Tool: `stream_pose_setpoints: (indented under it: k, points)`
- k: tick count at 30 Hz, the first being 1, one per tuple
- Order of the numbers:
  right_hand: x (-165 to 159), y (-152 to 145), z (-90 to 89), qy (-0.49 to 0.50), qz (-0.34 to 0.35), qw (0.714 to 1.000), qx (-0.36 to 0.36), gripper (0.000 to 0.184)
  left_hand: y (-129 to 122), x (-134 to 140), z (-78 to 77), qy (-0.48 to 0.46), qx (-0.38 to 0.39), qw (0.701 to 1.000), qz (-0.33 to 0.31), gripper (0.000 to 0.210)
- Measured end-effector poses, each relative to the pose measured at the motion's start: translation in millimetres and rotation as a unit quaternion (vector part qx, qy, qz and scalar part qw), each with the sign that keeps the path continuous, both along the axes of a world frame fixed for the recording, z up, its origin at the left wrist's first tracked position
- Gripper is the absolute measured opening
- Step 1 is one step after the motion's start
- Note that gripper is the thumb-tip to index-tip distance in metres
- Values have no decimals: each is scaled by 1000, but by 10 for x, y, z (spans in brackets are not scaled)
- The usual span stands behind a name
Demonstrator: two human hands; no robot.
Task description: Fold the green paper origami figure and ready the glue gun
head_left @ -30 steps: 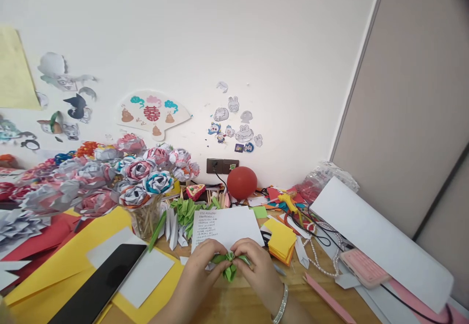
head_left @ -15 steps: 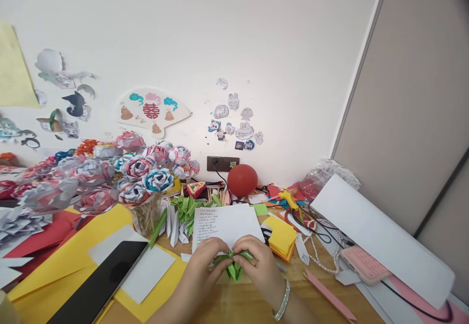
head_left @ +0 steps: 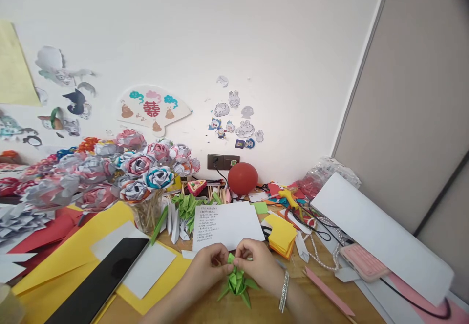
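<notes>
A green folded-paper piece [head_left: 236, 284] with several pointed leaves spreads out low over the wooden table. My left hand [head_left: 212, 264] pinches its upper edge from the left. From the right, my right hand [head_left: 254, 261] pinches the same upper part, fingertips almost meeting the left ones. A beaded bracelet [head_left: 284, 291] circles the right wrist. Just beyond the hands lies a white sheet with handwriting [head_left: 229, 226]. More green folded paper pieces [head_left: 186, 209] are heaped behind it to the left.
Paper roses [head_left: 137, 167] crowd the left side. A black phone [head_left: 98, 280] rests on yellow paper [head_left: 157, 290]. To the right are yellow paper squares [head_left: 282, 238], a yellow glue gun [head_left: 289, 199], pearl strings [head_left: 322, 263] and a pink strip [head_left: 330, 292]. A red balloon [head_left: 243, 178] stands by the wall.
The green paper piece has turned and come slightly lower, so its spread leaves now show below the fingers. Both hands have shifted their pinch on its upper part.
</notes>
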State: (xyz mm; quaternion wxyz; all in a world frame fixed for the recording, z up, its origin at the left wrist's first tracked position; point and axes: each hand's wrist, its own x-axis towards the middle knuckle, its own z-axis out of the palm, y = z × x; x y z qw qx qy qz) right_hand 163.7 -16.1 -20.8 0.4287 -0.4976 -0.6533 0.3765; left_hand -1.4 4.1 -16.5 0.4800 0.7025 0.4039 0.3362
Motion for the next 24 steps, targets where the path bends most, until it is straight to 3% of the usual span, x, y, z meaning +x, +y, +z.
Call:
stream_pose_setpoints:
  k: [6, 12, 24]
  points:
    - [-20, 15, -66, 24, -16, 999, -18, 10, 73, 14, -101, -55, -49, 997, -16, 32]
    - [9, 60, -143, 70, 35, 995, -57, 18, 80, -9, -76, -80, -90, 992, -39, 42]
    - [13, 33, -62, -1, 10, 1000, -13, 11, 56, 10, -95, -34, -42, 998, 12, 25]
